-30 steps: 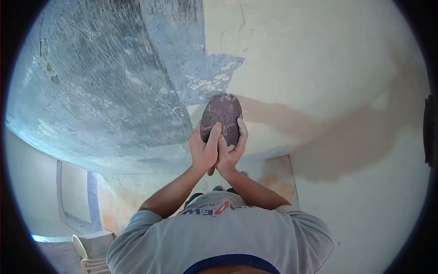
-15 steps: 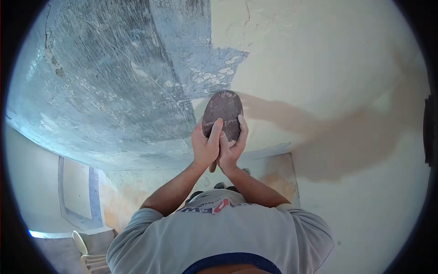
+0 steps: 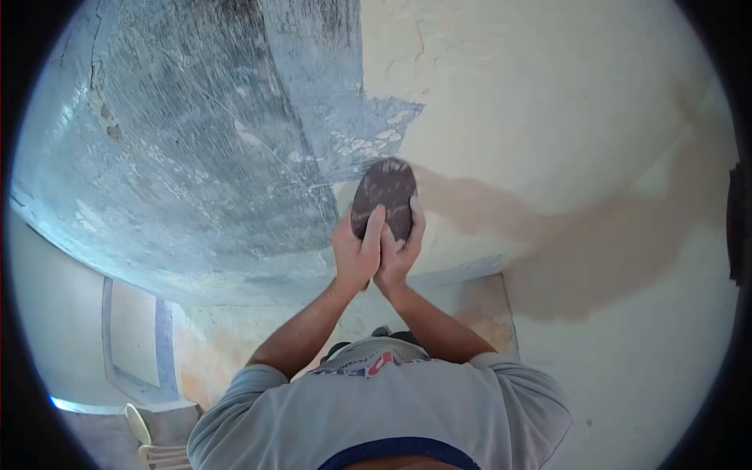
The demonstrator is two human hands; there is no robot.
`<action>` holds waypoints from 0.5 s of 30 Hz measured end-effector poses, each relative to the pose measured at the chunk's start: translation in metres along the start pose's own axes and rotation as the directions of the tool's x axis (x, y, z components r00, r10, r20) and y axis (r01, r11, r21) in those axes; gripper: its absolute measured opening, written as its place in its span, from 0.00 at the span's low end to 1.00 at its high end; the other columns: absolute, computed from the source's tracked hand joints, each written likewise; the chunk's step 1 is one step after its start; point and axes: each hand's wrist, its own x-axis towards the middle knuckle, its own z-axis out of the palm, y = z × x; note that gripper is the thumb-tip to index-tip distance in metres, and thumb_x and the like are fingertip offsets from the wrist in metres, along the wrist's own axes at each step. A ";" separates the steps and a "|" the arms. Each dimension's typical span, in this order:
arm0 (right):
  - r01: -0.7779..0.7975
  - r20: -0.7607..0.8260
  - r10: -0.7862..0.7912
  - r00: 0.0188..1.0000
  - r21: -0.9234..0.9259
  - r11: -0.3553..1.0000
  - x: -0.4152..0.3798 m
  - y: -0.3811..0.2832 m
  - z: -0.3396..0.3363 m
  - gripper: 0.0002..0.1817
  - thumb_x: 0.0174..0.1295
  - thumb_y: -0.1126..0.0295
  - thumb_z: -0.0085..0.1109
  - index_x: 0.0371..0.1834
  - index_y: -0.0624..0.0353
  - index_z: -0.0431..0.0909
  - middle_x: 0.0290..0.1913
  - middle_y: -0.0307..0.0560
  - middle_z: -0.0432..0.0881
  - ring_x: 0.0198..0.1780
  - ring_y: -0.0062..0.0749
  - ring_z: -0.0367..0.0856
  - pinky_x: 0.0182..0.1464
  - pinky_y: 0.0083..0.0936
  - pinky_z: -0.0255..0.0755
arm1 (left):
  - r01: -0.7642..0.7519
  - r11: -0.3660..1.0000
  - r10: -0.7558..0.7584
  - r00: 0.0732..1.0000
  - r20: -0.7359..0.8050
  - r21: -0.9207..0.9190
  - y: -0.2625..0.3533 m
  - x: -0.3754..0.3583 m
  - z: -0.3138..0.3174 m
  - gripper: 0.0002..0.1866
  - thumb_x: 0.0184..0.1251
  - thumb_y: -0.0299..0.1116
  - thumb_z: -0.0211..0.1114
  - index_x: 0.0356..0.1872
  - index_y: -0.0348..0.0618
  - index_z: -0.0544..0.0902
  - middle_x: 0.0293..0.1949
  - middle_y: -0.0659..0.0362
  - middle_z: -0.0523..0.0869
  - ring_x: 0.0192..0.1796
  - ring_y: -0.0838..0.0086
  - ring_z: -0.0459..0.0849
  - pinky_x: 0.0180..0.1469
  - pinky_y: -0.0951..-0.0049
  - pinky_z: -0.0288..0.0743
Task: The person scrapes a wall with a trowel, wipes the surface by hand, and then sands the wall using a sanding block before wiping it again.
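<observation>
Gripping dark oval pad (image 3: 385, 186), left hand (image 3: 357, 254) and right hand (image 3: 397, 262) clamp its near end before patchy wall (image 3: 337, 102); even, two-handed pressure likely keeps it steady.

The grey T-shirt (image 3: 384, 419) bears a chest print (image 3: 381, 363) at the far edge of its visible front: large dark-blue and red letters, too foreshortened to read, and a small line seeming to include "PETAN", its ends unclear.
</observation>
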 end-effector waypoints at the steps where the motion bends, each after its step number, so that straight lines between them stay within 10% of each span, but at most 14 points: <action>1: -0.008 0.003 0.008 1.000 -0.004 1.000 0.007 -0.004 0.004 0.34 0.64 0.77 0.59 0.74 0.68 0.59 0.68 0.58 0.68 0.69 0.42 0.67 0.71 0.37 0.61 | 0.004 1.000 -0.004 1.000 -0.017 0.015 0.010 0.007 0.002 0.12 0.72 0.34 0.64 0.40 0.32 0.82 0.28 0.57 0.86 0.31 0.80 0.79 0.35 0.72 0.75; 15: -0.058 0.012 0.058 0.998 0.047 0.997 0.000 -0.012 0.008 0.33 0.66 0.75 0.59 0.74 0.68 0.60 0.69 0.56 0.68 0.69 0.41 0.68 0.70 0.35 0.63 | -0.007 1.000 0.008 1.000 -0.001 0.008 0.017 0.004 -0.003 0.13 0.72 0.34 0.63 0.41 0.30 0.82 0.29 0.49 0.87 0.31 0.71 0.86 0.35 0.68 0.78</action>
